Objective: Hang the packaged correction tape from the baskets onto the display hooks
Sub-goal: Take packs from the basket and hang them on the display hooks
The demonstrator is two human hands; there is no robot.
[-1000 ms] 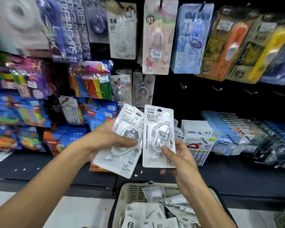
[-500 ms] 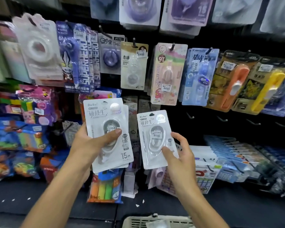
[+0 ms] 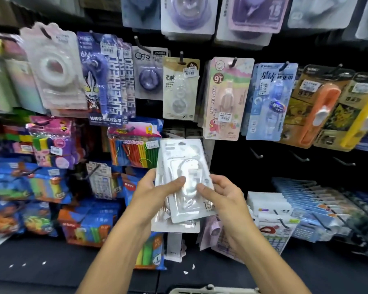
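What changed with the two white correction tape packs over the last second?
They were held apart, one per hand; now they are stacked into one pile, gripped by both the left hand and right hand. None is hung yet; the empty hooks stay bare.

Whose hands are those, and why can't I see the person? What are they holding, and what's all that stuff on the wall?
The camera sits on the person's head and looks forward and down, so you see only their arms and hands, as if through their eyes. There is just this one view.

The left hand and the right hand together hold a stack of white correction tape packs, thumbs pressed on the front.

The dark wall is a shop display. Packs hang on it from hooks, such as a pink My Melody pack and a beige pack. To the right, a few empty hooks stick out. At the very bottom peeks the rim of a basket.
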